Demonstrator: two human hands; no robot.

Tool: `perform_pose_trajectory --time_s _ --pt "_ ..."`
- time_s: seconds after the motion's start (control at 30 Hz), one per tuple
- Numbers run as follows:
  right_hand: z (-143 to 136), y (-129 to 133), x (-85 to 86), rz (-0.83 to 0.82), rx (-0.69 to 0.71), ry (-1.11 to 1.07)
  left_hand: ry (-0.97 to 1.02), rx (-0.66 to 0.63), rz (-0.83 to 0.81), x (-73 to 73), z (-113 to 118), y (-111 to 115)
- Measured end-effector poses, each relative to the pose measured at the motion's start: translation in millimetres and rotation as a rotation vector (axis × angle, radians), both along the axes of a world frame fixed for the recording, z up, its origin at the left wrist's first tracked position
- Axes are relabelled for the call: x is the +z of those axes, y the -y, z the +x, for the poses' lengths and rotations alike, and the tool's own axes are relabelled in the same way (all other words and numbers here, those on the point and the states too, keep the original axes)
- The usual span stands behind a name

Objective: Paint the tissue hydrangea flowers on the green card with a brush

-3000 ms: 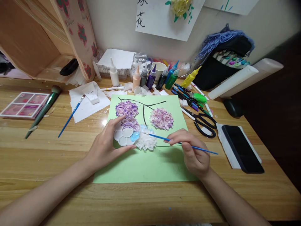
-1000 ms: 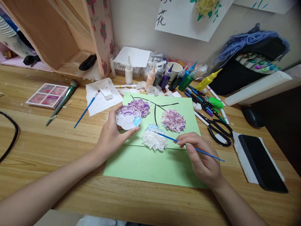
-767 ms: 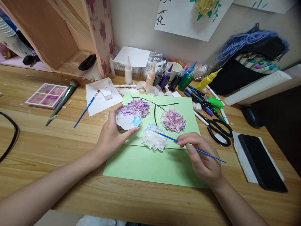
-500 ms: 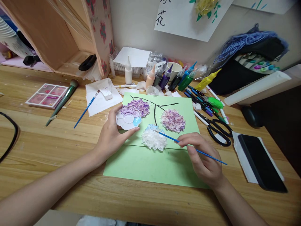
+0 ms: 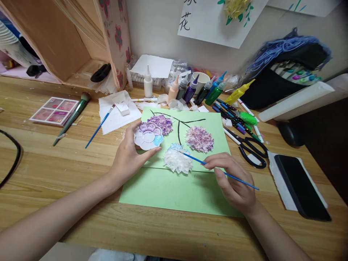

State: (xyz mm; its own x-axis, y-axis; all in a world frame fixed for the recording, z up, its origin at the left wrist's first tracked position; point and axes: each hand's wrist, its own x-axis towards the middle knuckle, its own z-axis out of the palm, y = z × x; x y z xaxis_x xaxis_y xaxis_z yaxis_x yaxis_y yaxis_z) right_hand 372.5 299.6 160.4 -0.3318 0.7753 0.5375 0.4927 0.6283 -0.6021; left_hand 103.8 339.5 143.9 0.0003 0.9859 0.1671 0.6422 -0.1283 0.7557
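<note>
My left hand (image 5: 126, 152) grips a small white flower-shaped paint palette (image 5: 148, 137) with purple and light blue paint in its wells. Between the fingers of my right hand (image 5: 233, 177) is a thin blue paintbrush (image 5: 195, 158). The brush tip touches the top of a fluffy white paper flower (image 5: 178, 161), whose upper edge is tinted light blue. That flower lies on a green paper sheet (image 5: 174, 188) with black branch lines. A purple paper flower (image 5: 162, 125), partly behind the palette, and a pinkish-purple paper flower (image 5: 199, 139) are on the same sheet.
Paint bottles (image 5: 191, 88) line the back. Scissors (image 5: 250, 148), pens (image 5: 231, 116) and a phone (image 5: 301, 186) lie to the right. At left are a second blue brush (image 5: 100, 126) on white paper, a large green-handled brush (image 5: 72, 117) and a palette box (image 5: 54, 110).
My right hand and the paintbrush have shifted very slightly left, the tip still at the white flower. The left hand and palette look nearly unchanged.
</note>
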Motion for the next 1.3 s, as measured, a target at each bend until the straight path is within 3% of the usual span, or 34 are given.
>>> perform_pose_trajectory --time_s 1.3 --pt "7.3 0.0 -3.5 -0.104 -0.034 -0.116 -0.002 -0.035 0.004 -4.2 -4.0 -0.9"
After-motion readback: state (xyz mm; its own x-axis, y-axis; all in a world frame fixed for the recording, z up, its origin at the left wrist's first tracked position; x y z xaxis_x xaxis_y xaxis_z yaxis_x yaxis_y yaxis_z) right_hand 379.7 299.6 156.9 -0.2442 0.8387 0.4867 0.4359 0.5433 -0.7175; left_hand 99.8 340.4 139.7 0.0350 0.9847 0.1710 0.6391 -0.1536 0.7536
